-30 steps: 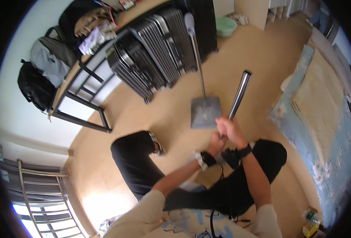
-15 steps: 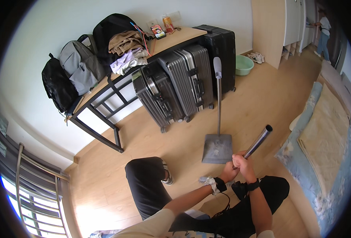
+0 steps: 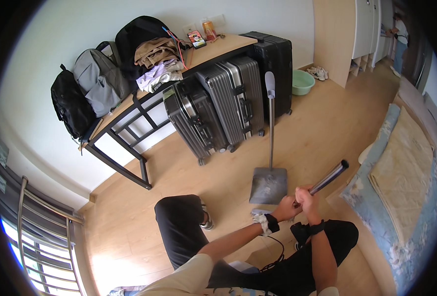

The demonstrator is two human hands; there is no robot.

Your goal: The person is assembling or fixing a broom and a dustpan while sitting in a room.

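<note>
Two-handed grip (image 3: 306, 198) holds one pole (image 3: 329, 176) near one dustpan (image 3: 268, 186).

The left forearm (image 3: 234, 241) is slanting rightward to the left hand (image 3: 286, 209), the right forearm (image 3: 322, 259) is standing steeper beneath the right hand (image 3: 306, 200), and both hands are gripping side by side.

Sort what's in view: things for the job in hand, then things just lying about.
Likely for the job:
metal pole, gripped by left hand and right hand
dustpan, just beyond the hands

Just lying about:
suitcases
backpacks
clothes
green basin
phone
shoes
</note>
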